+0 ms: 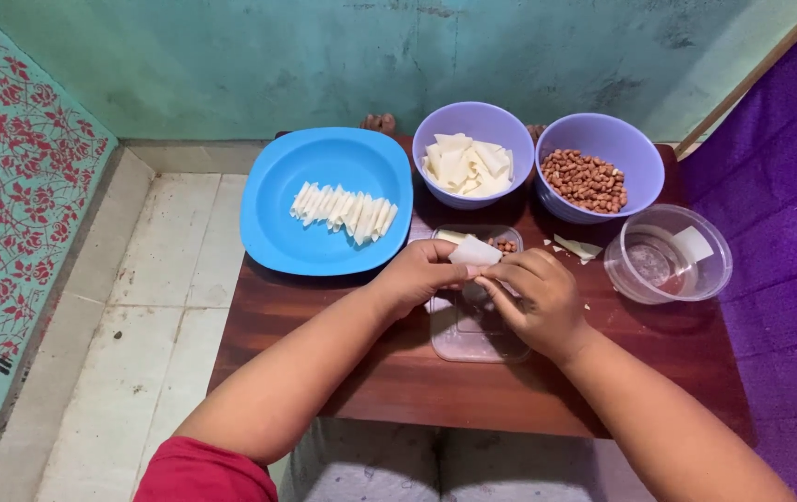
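Fingertips (489,275) of both hands pinch one small white wrapper (475,252) between them, left hand (420,276) gripping its near-left end, right hand (540,299) closed on the right edge, apparently to roll it tight. Wrapper sits just above a clear shallow tray (473,336) at table centre. Far left, blue plate (273,218) carries a row of finished rolls (343,210). Far side: bowl of white squares (465,166), bowl of peanuts (586,179), both within reach. Right, clear bowl (668,256).

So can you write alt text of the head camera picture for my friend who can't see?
Two bare hands, left hand and right hand, roll a small white pastry sheet over a dark wooden table. Behind sit a blue plate of rolled sheets and a purple bowl of peanuts.
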